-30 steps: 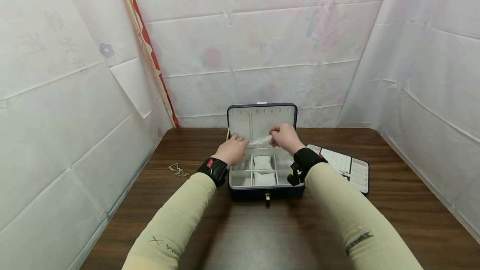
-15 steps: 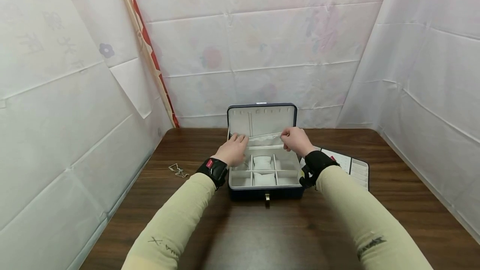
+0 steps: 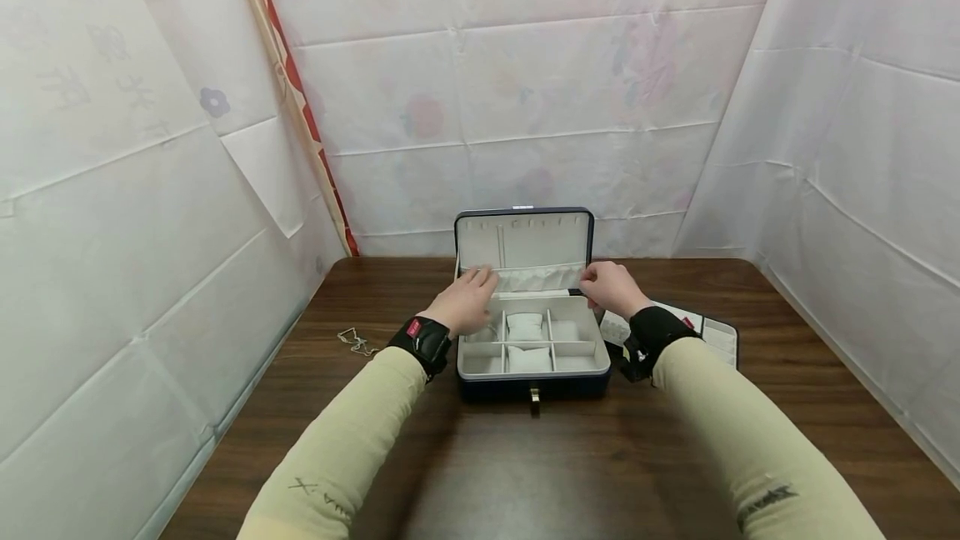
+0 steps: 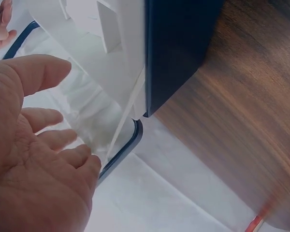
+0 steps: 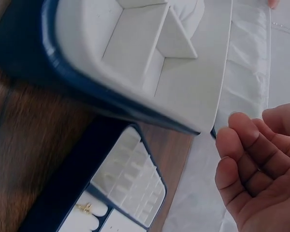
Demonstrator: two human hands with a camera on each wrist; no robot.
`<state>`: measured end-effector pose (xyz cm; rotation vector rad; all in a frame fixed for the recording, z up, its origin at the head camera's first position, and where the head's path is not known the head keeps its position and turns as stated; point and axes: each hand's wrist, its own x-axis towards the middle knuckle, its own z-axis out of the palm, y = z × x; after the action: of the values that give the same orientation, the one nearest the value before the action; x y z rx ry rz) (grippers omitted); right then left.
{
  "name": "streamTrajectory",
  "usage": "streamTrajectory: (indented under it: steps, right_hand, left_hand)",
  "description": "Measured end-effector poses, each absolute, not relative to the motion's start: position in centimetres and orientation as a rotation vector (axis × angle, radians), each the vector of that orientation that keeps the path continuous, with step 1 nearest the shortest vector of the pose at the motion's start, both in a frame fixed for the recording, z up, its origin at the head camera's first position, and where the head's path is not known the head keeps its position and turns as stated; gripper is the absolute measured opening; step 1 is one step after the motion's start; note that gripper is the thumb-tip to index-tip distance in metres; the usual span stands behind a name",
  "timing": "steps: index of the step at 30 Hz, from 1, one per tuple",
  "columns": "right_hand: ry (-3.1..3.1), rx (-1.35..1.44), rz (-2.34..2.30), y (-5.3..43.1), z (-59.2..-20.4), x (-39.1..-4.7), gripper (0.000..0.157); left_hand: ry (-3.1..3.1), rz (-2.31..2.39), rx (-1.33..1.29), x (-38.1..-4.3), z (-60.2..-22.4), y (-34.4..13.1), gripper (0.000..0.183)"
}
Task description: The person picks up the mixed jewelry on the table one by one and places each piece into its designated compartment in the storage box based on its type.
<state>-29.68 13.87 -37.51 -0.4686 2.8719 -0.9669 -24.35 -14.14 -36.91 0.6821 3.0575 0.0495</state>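
A dark blue jewelry box (image 3: pixel 534 388) stands open on the table, its pale interior split into compartments, two of which hold white cushions. Across the bottom of the raised lid (image 3: pixel 540 242) runs a gathered white fabric pocket (image 3: pixel 536 277). At the pocket's right end, my right hand (image 3: pixel 611 290) has curled fingers and appears to pinch the top edge; the right wrist view shows the pocket (image 5: pixel 244 63) reaching the thumb and fingertips. My left hand (image 3: pixel 463 300) is over the box's left side, near the pocket's left end, fingers loosely extended. Its palm (image 4: pixel 38 169) holds nothing visible.
Right of the box lies a removed tray (image 3: pixel 720 336) with small slots; a gold-coloured piece (image 5: pixel 84 208) sits in it. A tangled silver chain (image 3: pixel 357 342) lies on the brown table (image 3: pixel 525 473) at left. A thin chain (image 5: pixel 285 29) hangs against the lid. White sheets surround the table.
My right hand has moved rightward along the pocket's top edge to its right end. More of the pocket shows. The left hand has hardly moved.
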Motion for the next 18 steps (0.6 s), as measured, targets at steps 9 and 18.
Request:
streamTrajectory:
  steps: [9,18]
  right_hand:
    - [2.860,-0.422,-0.887,14.8,-37.9,-29.7,0.022]
    - [2.836,-0.390,-0.852,15.5,-38.4,-29.5,0.024]
  left_hand:
    - [3.090,0.063,0.820,-23.8,-36.1,-15.2,0.060]
    - [3.095,0.130,0.724,-22.9,-35.6,-17.6,0.059]
